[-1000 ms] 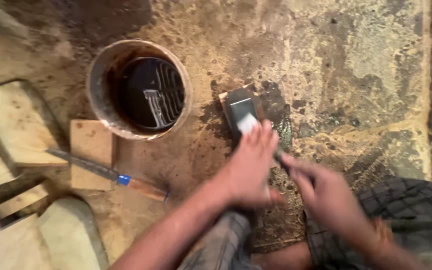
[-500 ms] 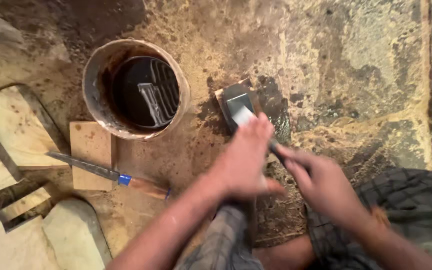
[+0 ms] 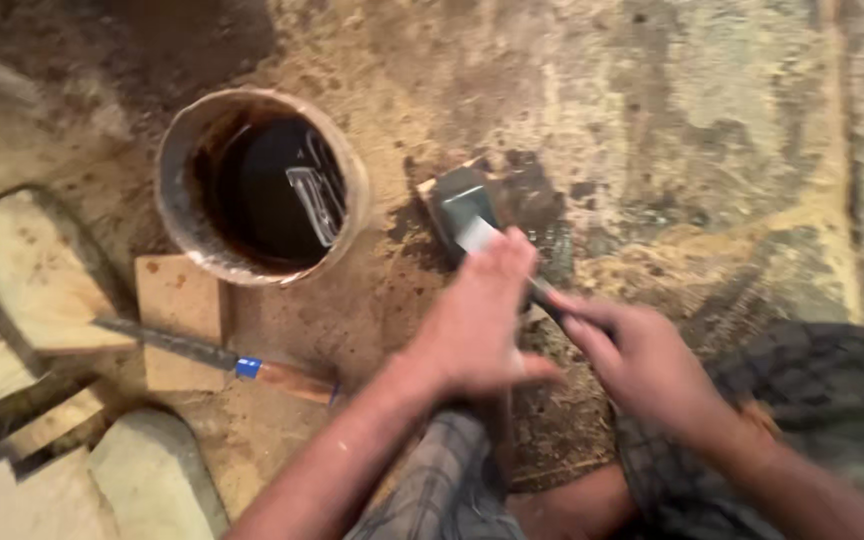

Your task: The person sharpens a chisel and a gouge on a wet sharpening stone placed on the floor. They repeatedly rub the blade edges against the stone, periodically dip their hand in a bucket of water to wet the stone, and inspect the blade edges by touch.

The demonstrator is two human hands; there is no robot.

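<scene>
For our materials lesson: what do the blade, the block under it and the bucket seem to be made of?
Blade: probably metal, pale and smooth with a dull shine.
Block: looks like grey stone, matt and wet, with dark slurry around it.
Bucket: unclear, perhaps metal or plastic; its rim is crusted brown, and dark liquid reflects light inside.

1. The bucket (image 3: 262, 185) stands on the ground (image 3: 672, 130), upper left of the hands.
2. The sharpening stone (image 3: 460, 205) lies on the ground just right of the bucket.
3. The blade (image 3: 477, 235) rests on the stone's near end.
4. The left hand (image 3: 477, 320) lies over the blade; the right hand (image 3: 647, 365) is just beside it, to the right.
5. A file (image 3: 207, 352) lies across a wooden block (image 3: 180, 300), below the bucket.
6. Wood pieces (image 3: 22, 290) lie at the left edge, left of the block.
</scene>
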